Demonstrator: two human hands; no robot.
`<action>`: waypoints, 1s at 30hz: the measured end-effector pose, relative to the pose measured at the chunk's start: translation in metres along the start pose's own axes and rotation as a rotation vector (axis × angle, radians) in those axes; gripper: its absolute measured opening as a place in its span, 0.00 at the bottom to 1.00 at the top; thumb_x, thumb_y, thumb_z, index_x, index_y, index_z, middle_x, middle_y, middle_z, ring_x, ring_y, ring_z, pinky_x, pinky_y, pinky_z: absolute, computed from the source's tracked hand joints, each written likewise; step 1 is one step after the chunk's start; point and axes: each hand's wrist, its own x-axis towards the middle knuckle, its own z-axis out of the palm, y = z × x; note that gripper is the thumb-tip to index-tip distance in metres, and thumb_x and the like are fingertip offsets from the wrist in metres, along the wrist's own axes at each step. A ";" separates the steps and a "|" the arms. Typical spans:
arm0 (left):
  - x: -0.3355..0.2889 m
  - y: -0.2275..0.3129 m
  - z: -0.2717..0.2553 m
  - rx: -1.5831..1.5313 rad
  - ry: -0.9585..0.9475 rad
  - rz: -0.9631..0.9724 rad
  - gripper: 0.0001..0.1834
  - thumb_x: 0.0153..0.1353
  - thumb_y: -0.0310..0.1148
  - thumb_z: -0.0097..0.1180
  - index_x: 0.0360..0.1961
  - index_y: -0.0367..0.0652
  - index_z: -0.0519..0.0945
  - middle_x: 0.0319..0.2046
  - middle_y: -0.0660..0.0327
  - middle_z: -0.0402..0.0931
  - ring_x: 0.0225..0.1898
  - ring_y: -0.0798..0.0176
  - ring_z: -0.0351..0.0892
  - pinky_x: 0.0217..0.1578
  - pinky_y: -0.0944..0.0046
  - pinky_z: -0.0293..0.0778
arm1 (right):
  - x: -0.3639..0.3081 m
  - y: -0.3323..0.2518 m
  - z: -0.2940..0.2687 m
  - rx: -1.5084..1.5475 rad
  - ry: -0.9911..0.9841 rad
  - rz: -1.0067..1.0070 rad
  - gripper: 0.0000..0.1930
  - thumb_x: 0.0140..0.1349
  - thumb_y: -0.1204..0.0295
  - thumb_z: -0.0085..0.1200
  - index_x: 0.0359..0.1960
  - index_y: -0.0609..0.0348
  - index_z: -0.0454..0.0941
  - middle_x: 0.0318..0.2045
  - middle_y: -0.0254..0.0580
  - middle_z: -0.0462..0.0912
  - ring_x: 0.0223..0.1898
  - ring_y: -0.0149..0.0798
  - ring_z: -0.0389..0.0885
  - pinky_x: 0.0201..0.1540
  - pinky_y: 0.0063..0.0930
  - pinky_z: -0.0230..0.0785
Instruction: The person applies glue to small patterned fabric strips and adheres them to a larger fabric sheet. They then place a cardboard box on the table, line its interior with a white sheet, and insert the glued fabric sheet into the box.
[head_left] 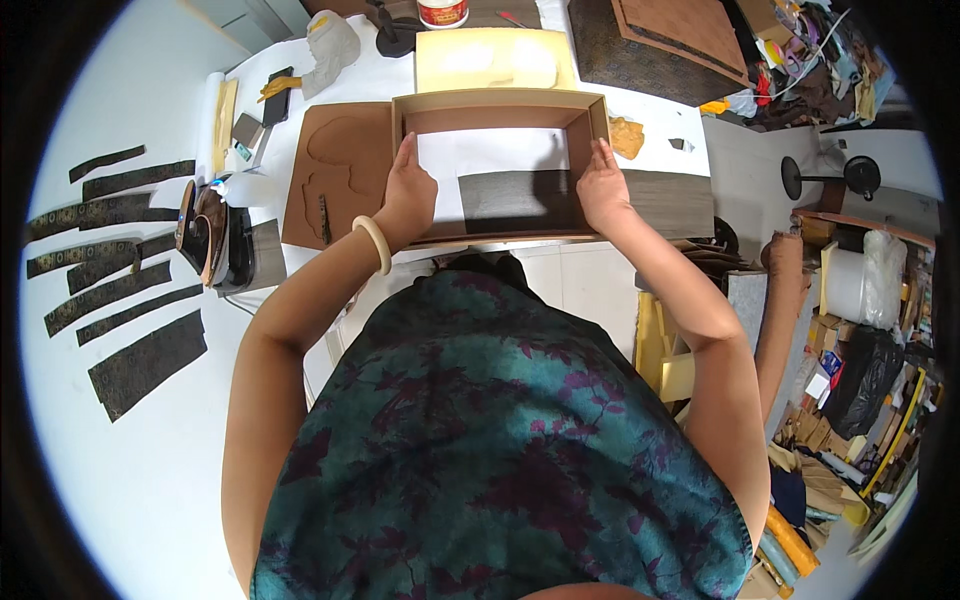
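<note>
Between the two hands sits a rectangular brown frame point(500, 98), its long sides across the view, with white and grey tabletop point(675, 168) showing through its middle; I cannot tell whether it rests there or is raised. Taking the frame as the clock's centre, the left hand point(410, 197) is between eight and nine o'clock, thumb and fingers narrowly parted around the left short wall, fingertips pointing toward twelve. The right hand point(603, 192), between three and four, holds the right short wall likewise, fingers straight and close together. How firmly either grips cannot be told. A pale bracelet point(382, 262) circles the left wrist. At nine o'clock, just beside the frame, lies a brown sheet point(300, 205) bearing traced outlines; at twelve, a yellow sheet point(440, 63); near two, a dark patterned box point(605, 60).
</note>
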 end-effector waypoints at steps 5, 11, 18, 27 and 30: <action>0.021 0.000 0.032 -0.168 0.141 0.043 0.17 0.60 0.31 0.51 0.45 0.33 0.84 0.52 0.34 0.78 0.71 0.34 0.60 0.76 0.44 0.30 | 0.007 0.001 0.010 0.086 0.083 -0.056 0.26 0.67 0.72 0.46 0.65 0.73 0.68 0.66 0.66 0.69 0.75 0.52 0.57 0.80 0.46 0.26; 0.035 0.000 0.053 -0.278 0.155 0.127 0.14 0.57 0.28 0.51 0.42 0.33 0.80 0.38 0.44 0.84 0.62 0.37 0.74 0.77 0.43 0.35 | 0.016 0.006 0.025 0.183 0.179 -0.172 0.23 0.63 0.76 0.50 0.59 0.75 0.74 0.55 0.62 0.81 0.69 0.55 0.69 0.80 0.42 0.33; 0.044 0.007 0.041 -0.220 0.059 0.116 0.16 0.59 0.27 0.50 0.47 0.32 0.81 0.41 0.43 0.83 0.66 0.36 0.69 0.77 0.44 0.35 | 0.025 0.002 0.032 0.268 0.215 -0.193 0.14 0.60 0.76 0.52 0.45 0.65 0.84 0.44 0.52 0.87 0.57 0.52 0.82 0.80 0.43 0.35; -0.019 0.001 0.036 -0.828 0.830 -0.198 0.39 0.53 0.26 0.62 0.67 0.35 0.64 0.69 0.38 0.60 0.73 0.39 0.57 0.74 0.42 0.47 | 0.001 -0.024 0.000 0.303 0.182 -0.017 0.22 0.68 0.70 0.44 0.63 0.61 0.74 0.72 0.58 0.63 0.76 0.55 0.54 0.78 0.57 0.33; -0.021 0.013 0.078 -1.436 0.910 -0.542 0.44 0.51 0.26 0.64 0.71 0.34 0.61 0.69 0.43 0.62 0.72 0.47 0.60 0.70 0.50 0.57 | 0.008 -0.042 -0.059 0.673 0.359 -0.229 0.28 0.62 0.70 0.59 0.65 0.61 0.71 0.73 0.58 0.59 0.74 0.54 0.58 0.75 0.59 0.48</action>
